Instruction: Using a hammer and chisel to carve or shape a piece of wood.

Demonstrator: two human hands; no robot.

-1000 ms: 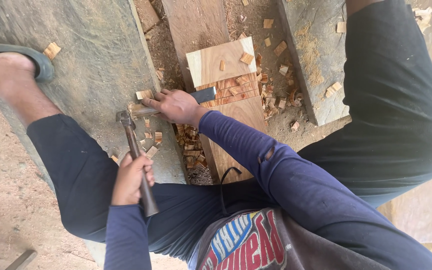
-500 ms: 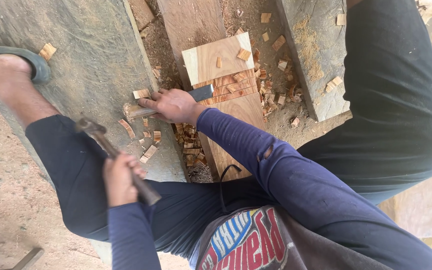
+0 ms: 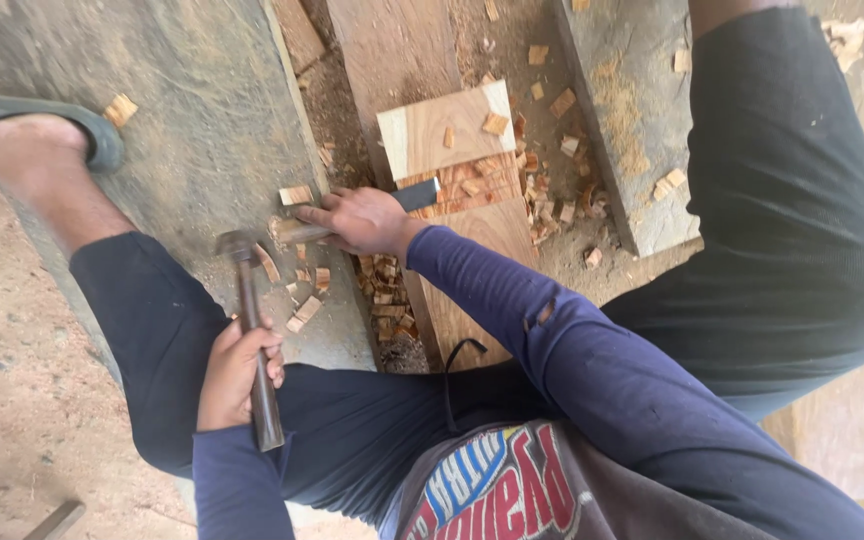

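Meanwhile, the hammer (image 3: 248, 330) had swung back from its tilt of half a second earlier: its head, then leaning out over the stone slab (image 3: 182, 130), now stood close to the butt of the chisel (image 3: 352, 215), as it had a full second before. One hand (image 3: 235, 372), on the left of the view, was closed round the hammer's handle; the handle ran nearly straight up the view, head toward the chisel. The other hand (image 3: 364, 220) was wrapped round the chisel and had barely shifted. The chisel lay crosswise, its dark blade pointing away from the hammer onto the wooden board (image 3: 452, 140), its butt toward the hammer's head. Wood chips (image 3: 542, 205) lay scattered beyond the chisel's blade.
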